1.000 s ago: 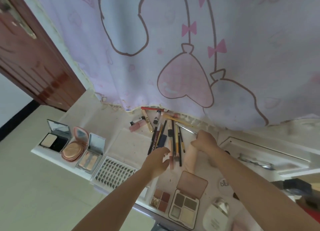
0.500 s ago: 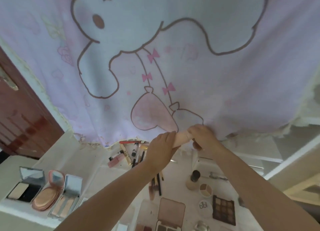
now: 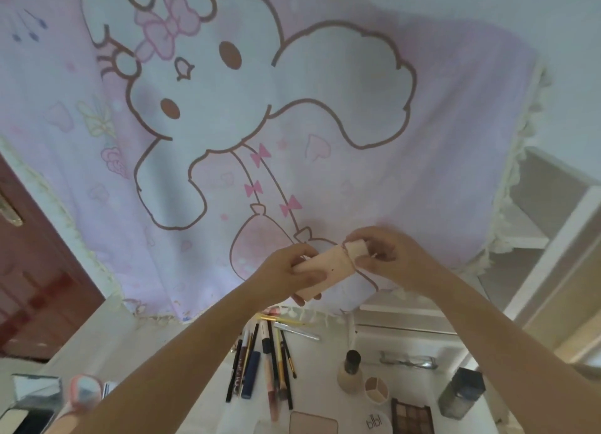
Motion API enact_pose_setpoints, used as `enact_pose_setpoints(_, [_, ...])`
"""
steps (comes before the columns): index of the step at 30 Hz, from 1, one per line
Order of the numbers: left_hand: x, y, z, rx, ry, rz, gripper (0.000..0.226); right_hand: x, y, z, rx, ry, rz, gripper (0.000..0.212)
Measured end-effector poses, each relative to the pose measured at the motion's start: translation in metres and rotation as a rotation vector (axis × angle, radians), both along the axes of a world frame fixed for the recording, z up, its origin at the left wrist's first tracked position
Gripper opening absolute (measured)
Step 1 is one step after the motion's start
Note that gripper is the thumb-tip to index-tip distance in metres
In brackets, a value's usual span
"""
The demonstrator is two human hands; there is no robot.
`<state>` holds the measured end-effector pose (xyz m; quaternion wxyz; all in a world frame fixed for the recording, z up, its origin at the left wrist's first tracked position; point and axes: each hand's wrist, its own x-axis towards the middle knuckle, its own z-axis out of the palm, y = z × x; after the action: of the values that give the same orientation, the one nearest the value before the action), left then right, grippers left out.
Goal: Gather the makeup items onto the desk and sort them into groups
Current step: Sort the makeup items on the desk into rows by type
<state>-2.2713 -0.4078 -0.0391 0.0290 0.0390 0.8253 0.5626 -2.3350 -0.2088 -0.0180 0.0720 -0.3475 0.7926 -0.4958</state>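
Soft, even daylight glows through the pink curtain [image 3: 292, 141]. Shadows are faint. Wide-angle distortion bends the edges, and the lower-left corner is blurred.

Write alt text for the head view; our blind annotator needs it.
Two hands hold a peach tube up before a pink cartoon curtain: the left hand grips its body, the right hand pinches its pale cap. Below, pencils and brushes lie grouped on the white desk.
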Motion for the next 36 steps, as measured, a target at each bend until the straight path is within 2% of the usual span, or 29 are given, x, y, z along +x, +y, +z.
enact_pose_setpoints(5, [0.008,-0.002,0.002,0.195,-0.03,0.014,0.009,0.006,-0.002,-0.003,-0.243,-0.223,0.087,0.047])
enact_pose_setpoints(8, [0.01,-0.003,0.004,0.221,-0.048,0.034,0.008,0.003,-0.002,-0.005,-0.312,-0.307,0.074,0.043])
enact_pose_setpoints(11, [0.012,-0.004,0.004,0.236,-0.079,0.061,0.006,0.002,-0.006,-0.006,-0.323,-0.293,0.035,0.028])
enact_pose_setpoints(14, [0.015,-0.006,0.003,0.245,-0.09,0.085,0.005,0.001,-0.01,-0.011,-0.336,-0.344,0.045,0.041])
enact_pose_setpoints(20, [0.024,-0.011,0.002,0.216,-0.104,0.101,0.011,0.005,-0.01,-0.022,-0.24,-0.453,-0.029,0.024])
enact_pose_setpoints(23, [0.029,-0.012,-0.002,0.096,-0.119,0.084,0.02,0.011,-0.007,-0.034,-0.194,-0.487,-0.032,0.021])
enact_pose_setpoints(29, [0.033,-0.007,-0.019,-0.218,-0.17,0.022,0.037,0.028,-0.002,-0.066,0.097,-0.407,-0.107,0.02])
enact_pose_setpoints(32, [0.032,-0.002,-0.031,-0.27,-0.15,0.027,0.037,0.037,0.002,-0.081,0.284,-0.291,-0.078,0.021])
enact_pose_setpoints(36, [0.027,0.002,-0.053,-0.278,-0.125,0.02,0.029,0.047,0.002,-0.11,0.349,-0.314,-0.091,0.02])
